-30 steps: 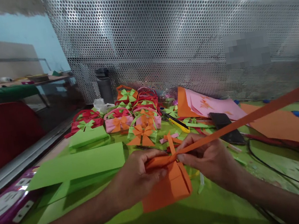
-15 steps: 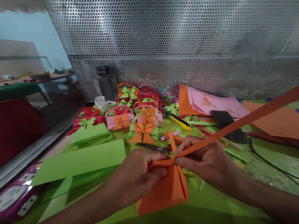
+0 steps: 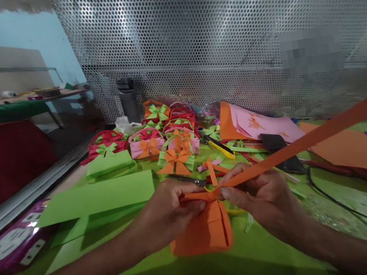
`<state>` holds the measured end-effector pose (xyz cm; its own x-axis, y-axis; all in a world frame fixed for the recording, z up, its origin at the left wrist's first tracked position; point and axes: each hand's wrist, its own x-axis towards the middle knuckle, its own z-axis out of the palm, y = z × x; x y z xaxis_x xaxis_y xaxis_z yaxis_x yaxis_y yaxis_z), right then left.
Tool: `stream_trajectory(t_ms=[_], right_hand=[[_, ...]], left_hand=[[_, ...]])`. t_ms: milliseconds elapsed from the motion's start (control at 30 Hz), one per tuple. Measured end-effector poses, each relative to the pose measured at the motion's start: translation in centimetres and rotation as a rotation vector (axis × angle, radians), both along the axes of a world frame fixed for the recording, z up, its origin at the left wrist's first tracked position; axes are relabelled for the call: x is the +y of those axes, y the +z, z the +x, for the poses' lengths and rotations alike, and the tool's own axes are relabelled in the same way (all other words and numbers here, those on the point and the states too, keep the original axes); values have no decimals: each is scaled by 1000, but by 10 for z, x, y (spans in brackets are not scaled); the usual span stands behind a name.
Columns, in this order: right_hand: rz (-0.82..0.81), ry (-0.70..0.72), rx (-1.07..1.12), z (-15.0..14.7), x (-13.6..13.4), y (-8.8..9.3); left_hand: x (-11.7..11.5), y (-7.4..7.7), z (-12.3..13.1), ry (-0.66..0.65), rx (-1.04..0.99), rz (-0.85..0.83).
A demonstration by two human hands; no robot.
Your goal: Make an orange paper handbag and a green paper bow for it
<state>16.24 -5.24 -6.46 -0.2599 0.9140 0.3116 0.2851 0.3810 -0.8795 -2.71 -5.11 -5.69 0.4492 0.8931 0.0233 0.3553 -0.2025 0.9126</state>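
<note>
The left hand (image 3: 168, 214) has its thumb and fingers clamped on the upper edge of the orange folded piece (image 3: 202, 233); the right hand (image 3: 264, 194) is pinched shut on the near end of the orange strip (image 3: 309, 138), exactly where the strip meets that edge; both grips are unchanged from half a second ago. The folded piece hangs between the two hands just above the green table surface (image 3: 225, 270), in almost the same place as before; its lower edge has shifted slightly to the right. The strip runs up and to the right out of the picture; its far end now stands a little higher than earlier. Beyond the hands, unmoved, lie scissors (image 3: 186, 179), a green sheet (image 3: 98, 197), a yellow cutter (image 3: 220, 148), a phone (image 3: 278, 145) and a cluster of paper baskets (image 3: 162, 134).
</note>
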Motion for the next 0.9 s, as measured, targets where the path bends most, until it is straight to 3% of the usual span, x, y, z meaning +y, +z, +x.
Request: stream_trajectory(t_ms=[300, 900], right_hand=[[13, -114, 111, 4, 0, 12], [-11, -64, 74, 1, -2, 10]], left_hand=[[5, -5, 2, 17, -70, -184], [9, -12, -2, -22, -132, -270]])
